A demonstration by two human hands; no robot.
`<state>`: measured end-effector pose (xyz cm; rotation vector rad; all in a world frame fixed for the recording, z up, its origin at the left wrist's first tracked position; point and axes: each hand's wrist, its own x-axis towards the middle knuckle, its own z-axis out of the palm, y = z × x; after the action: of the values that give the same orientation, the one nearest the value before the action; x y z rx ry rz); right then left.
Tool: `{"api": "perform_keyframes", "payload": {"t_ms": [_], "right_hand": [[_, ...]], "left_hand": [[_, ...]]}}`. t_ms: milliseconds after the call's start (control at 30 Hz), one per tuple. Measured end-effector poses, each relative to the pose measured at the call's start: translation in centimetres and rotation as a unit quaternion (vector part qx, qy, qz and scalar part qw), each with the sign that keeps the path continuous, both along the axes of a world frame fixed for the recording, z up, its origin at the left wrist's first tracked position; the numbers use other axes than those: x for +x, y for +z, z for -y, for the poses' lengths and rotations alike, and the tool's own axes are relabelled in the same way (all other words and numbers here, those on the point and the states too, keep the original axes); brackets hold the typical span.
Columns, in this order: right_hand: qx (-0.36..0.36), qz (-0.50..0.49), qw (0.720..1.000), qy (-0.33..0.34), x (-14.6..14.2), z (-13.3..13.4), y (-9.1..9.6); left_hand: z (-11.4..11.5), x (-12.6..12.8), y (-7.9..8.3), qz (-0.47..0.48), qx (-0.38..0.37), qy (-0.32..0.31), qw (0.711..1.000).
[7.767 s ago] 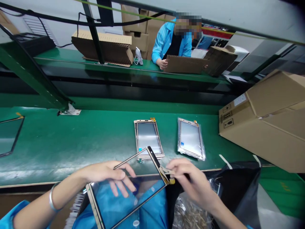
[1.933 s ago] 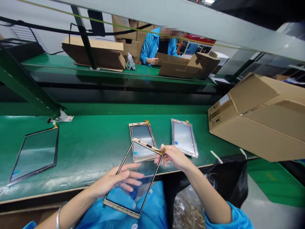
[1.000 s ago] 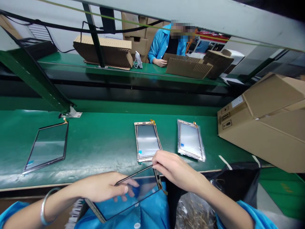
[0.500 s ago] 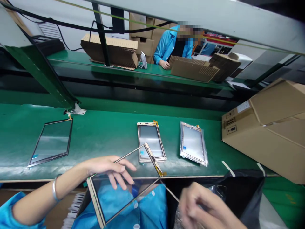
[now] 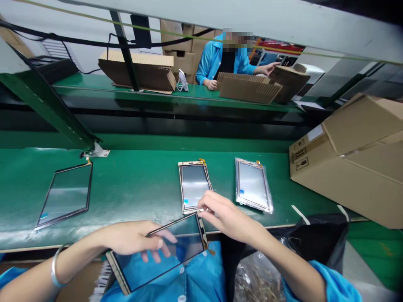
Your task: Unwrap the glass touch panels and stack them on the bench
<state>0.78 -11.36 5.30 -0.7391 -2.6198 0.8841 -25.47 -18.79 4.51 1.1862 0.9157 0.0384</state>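
A clear touch panel (image 5: 166, 253) with a dark border and pale strips on its short ends is held tilted above my lap. My left hand (image 5: 141, 243) grips its upper long edge, thumb on top and fingers showing through the glass. My right hand (image 5: 220, 212) is pinched at the panel's upper right corner; whatever is between the fingertips is too small to make out. A small amber flex cable (image 5: 211, 251) sticks out at the panel's right end. Just behind, framed panels (image 5: 195, 184) lie on the green bench.
Another panel (image 5: 66, 191) lies at left, and plastic-wrapped panels (image 5: 253, 184) at right. A cardboard box (image 5: 340, 167) stands on the right. Below, a black bag (image 5: 321, 239) hangs beside a clear bag of scraps (image 5: 258, 281). Across the bench, a co-worker (image 5: 225, 63) handles cardboard.
My right hand has moved from the lower right, where a thin strip stretched from the panel, up to its corner. The panel has dropped slightly. The co-worker's arm now reaches toward cardboard.
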Motion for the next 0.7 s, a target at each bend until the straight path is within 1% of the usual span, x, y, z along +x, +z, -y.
{"api": "perform_keyframes", "payload": {"t_ms": [67, 133, 267, 333, 433, 500, 567, 633, 667, 700], "right_hand": [[0.01, 0.017, 1.0, 0.022, 0.2, 0.1, 0.6], [0.036, 0.038, 0.998, 0.037, 0.3, 0.3, 0.9], [0.119, 0.054, 0.99, 0.05, 0.3, 0.4, 0.6], [0.179, 0.043, 0.981, 0.059, 0.4, 0.6, 0.2], [0.279, 0.005, 0.958, 0.064, 1.0, 1.1, -0.7], [0.315, -0.028, 0.947, 0.05, 1.8, 1.5, -1.5], [0.327, -0.056, 0.943, 0.029, 2.6, 1.9, -2.2], [0.316, -0.076, 0.946, 0.003, 3.5, 2.3, -2.8], [0.288, -0.086, 0.954, -0.012, 3.8, 2.5, -3.0], [0.242, -0.096, 0.965, -0.035, 4.1, 2.7, -3.1]], "left_hand": [[0.0, 0.1, 0.3, -0.011, 0.01, -0.005, 1.0], [0.0, 0.2, 0.4, -0.019, 0.023, -0.011, 1.0], [0.0, 0.3, 0.4, -0.027, 0.032, -0.022, 0.999], [-0.1, 0.3, 0.3, -0.014, 0.017, -0.019, 1.0], [-0.2, 0.4, -0.3, 0.025, -0.033, -0.02, 0.999], [-0.5, 0.8, -0.9, 0.054, -0.073, -0.027, 0.996], [-0.8, 1.5, -1.4, 0.076, -0.101, -0.032, 0.991], [-1.1, 2.3, -1.8, 0.083, -0.112, -0.035, 0.99], [-1.2, 2.7, -1.8, 0.08, -0.109, -0.037, 0.99], [-1.3, 3.1, -1.8, 0.071, -0.101, -0.039, 0.992]]}}
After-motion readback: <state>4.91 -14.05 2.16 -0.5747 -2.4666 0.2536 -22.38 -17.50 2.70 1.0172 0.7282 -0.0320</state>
